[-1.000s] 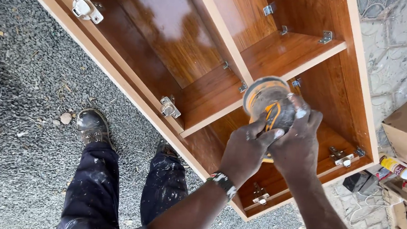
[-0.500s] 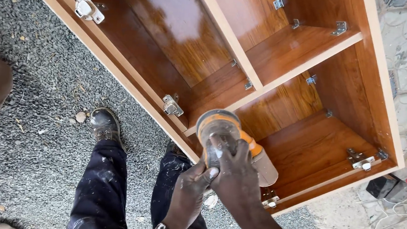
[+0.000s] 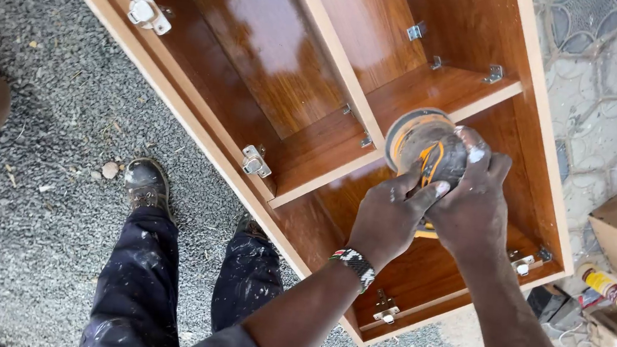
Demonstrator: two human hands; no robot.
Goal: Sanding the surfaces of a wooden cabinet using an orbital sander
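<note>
- Over the open front of the wooden cabinet [image 3: 272, 81], which lies on its back on the gravel ground [image 3: 39, 194], both hands hold an orange round-headed sander [image 3: 429, 151] in the air, above the right-hand compartment near the middle divider.
- Left hand [image 3: 390, 221] wraps the tool from below, its fingers [image 3: 425, 195] curled against the dusty body; a beaded wristband [image 3: 354, 263] sits on that wrist.
- Right hand [image 3: 473, 210] clasps it from the other side, fingers closed over the top.
- As for progress, the cabinet inside looks glossy and finished, with metal hinges [image 3: 256, 163] and shelf brackets already fitted; the sanding pad touches no surface, so any work with it appears not yet under way.
- Compared with half a second ago, the sander has risen and moved right, from the cabinet's near edge by the person's legs to above the right compartment; the grip has also shifted, with both hands now side by side.
- A glue bottle [image 3: 614, 290] lies on the paving beyond the cabinet's right end.
</note>
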